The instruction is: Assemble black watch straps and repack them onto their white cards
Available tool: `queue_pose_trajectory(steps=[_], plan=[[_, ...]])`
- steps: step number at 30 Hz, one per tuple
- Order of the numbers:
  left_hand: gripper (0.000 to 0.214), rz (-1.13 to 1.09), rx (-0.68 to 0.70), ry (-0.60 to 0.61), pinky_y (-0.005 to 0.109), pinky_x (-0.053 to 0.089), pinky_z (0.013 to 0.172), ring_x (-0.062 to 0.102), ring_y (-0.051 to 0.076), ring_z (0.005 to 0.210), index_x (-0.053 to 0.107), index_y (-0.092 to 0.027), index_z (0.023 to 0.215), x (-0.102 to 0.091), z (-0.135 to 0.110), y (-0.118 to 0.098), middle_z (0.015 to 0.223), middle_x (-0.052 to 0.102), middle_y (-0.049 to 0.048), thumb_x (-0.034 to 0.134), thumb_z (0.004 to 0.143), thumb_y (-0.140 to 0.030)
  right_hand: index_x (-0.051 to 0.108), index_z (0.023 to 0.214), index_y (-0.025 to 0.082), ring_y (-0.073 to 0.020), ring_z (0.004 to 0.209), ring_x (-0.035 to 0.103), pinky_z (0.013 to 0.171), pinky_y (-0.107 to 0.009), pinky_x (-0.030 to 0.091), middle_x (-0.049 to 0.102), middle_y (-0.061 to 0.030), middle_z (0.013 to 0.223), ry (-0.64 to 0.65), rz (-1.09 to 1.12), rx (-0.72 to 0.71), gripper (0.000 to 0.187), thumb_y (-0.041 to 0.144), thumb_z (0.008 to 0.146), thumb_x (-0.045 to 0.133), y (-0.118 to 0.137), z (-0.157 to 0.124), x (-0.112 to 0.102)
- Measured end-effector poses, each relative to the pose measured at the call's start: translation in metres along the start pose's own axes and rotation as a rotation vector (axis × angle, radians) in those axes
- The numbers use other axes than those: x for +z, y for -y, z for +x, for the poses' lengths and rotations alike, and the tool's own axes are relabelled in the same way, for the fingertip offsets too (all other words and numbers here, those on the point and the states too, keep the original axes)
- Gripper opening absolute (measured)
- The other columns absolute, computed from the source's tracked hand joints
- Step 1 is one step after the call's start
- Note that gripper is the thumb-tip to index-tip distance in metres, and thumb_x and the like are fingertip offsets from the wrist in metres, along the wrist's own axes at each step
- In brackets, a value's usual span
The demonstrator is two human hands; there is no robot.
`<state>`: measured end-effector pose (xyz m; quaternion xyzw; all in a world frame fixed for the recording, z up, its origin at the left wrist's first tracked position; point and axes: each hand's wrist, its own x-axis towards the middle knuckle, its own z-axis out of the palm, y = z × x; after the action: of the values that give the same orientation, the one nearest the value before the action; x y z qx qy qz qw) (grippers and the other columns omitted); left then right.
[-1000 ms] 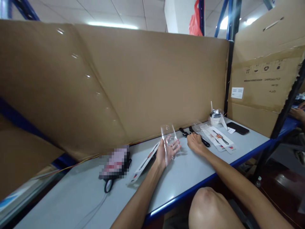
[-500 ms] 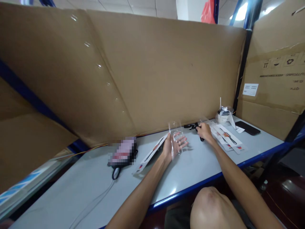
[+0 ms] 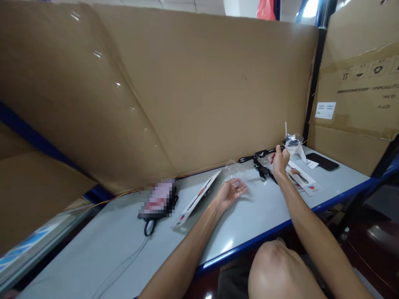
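Observation:
My right hand [image 3: 280, 161] is closed around the end of a long black utensil [image 3: 261, 153], raised a little above the tabletop. Its exact kind is hard to make out. More black utensils [image 3: 264, 171] with a glossy look lie below and beside that hand. To the left, my left hand [image 3: 231, 192] is open, fingers spread and palm partly up, with nothing gripped. Just behind its fingers sits a clear plastic blister [image 3: 234, 169]. A printed cardboard packaging card [image 3: 197, 200] leans at a tilt to the left of my left wrist.
More printed cards [image 3: 301, 176] lie right of my right hand. Beyond them are a lidded cup with a straw [image 3: 293, 143] and a black phone [image 3: 322, 161]. A dark pouch with a loop [image 3: 158, 201] and a cable lies left. Cardboard [image 3: 193, 91] walls the table's back.
My right hand has moved up and right, lifting the black utensil. The clear blister has left my left hand and now sits behind it. The view has shifted slightly.

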<state>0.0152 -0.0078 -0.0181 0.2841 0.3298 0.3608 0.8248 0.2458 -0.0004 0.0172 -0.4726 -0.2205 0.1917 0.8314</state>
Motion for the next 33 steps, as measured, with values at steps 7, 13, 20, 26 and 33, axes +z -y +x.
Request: queue_pose_trajectory(steps=[7,13,20,26,33], plan=[[0.011,0.218,0.133,-0.024,0.029,0.059,0.055,0.072,0.02,0.06,0.056,-0.017,0.097,-0.002,0.004,0.009,0.076,0.069,0.006,0.057,0.085,-0.016,0.03,0.08,0.027,-0.006,0.032,0.03,0.033,-0.016,0.023,0.042,0.0127,0.045,0.223,0.149,0.202,0.044,0.051,0.096,0.063,0.017,0.001,-0.006],[0.031,0.277,0.031,0.096,0.037,0.062,0.064,0.075,0.025,0.068,0.055,-0.018,0.121,-0.003,-0.001,0.004,0.089,0.074,0.0098,0.057,0.092,-0.029,0.043,0.081,0.024,-0.0046,0.03,0.029,0.031,-0.015,0.017,0.046,0.0112,0.044,0.814,-0.152,0.242,0.038,0.047,0.089,0.072,0.016,-0.022,0.0],[0.044,0.261,-0.064,0.199,0.037,0.062,0.064,0.077,0.027,0.077,0.055,-0.02,0.133,-0.004,0.001,0.005,0.104,0.075,0.014,0.047,0.103,-0.051,0.05,0.076,0.021,-0.005,0.032,0.035,0.032,-0.015,0.022,0.053,0.0071,0.047,1.068,-0.354,0.251,0.032,0.041,0.094,0.066,0.011,-0.042,0.009],[0.045,0.077,-0.132,0.247,0.042,0.063,0.072,0.077,0.028,0.083,0.055,-0.021,0.138,0.006,-0.009,0.008,0.102,0.072,0.0123,0.038,0.106,-0.047,0.054,0.074,0.019,-0.0056,0.032,0.037,0.034,-0.017,0.026,0.058,0.0053,0.049,1.064,-0.449,0.218,0.024,0.029,0.092,0.066,-0.001,-0.046,0.015],[0.048,-0.082,-0.124,0.169,0.051,0.062,0.082,0.075,0.03,0.085,0.052,-0.016,0.142,0.014,-0.011,0.01,0.105,0.071,0.0171,0.033,0.107,-0.043,0.07,0.102,0.017,-0.0111,0.042,0.051,0.046,-0.021,0.039,0.064,0.0044,0.058,0.753,-0.683,-0.07,0.014,0.018,0.092,0.06,-0.016,-0.044,0.013]])
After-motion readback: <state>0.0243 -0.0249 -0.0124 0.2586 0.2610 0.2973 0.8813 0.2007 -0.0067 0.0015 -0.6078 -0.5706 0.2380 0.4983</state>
